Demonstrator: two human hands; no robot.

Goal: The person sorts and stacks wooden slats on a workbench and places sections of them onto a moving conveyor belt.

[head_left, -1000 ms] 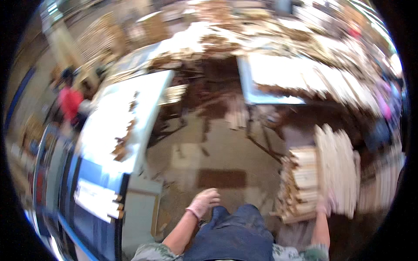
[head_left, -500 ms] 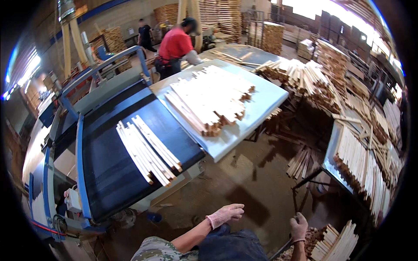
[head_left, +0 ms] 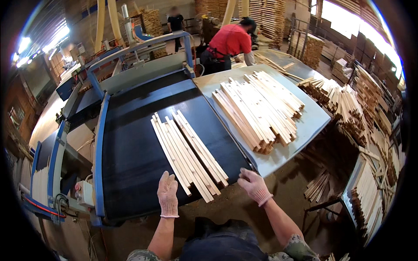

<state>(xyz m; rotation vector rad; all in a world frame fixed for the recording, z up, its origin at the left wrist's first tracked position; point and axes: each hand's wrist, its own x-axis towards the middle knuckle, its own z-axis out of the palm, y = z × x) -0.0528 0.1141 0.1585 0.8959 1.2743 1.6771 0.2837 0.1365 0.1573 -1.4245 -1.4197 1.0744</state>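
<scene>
Gloved left hand [head_left: 167, 194] lies flat and open on the black conveyor belt [head_left: 130, 161], holding nothing, just beside the near ends of the wooden slats [head_left: 188, 152]; right hand [head_left: 254, 185] hovers open at the belt's corner, empty; a larger slat stack [head_left: 259, 108] rests on the grey table [head_left: 311, 126]; a person in red [head_left: 228, 43] works beyond

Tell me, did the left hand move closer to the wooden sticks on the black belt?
Yes. The left hand rose from beside the knee to the belt edge, now at the near ends of the wooden sticks. The camera also swung.
</scene>
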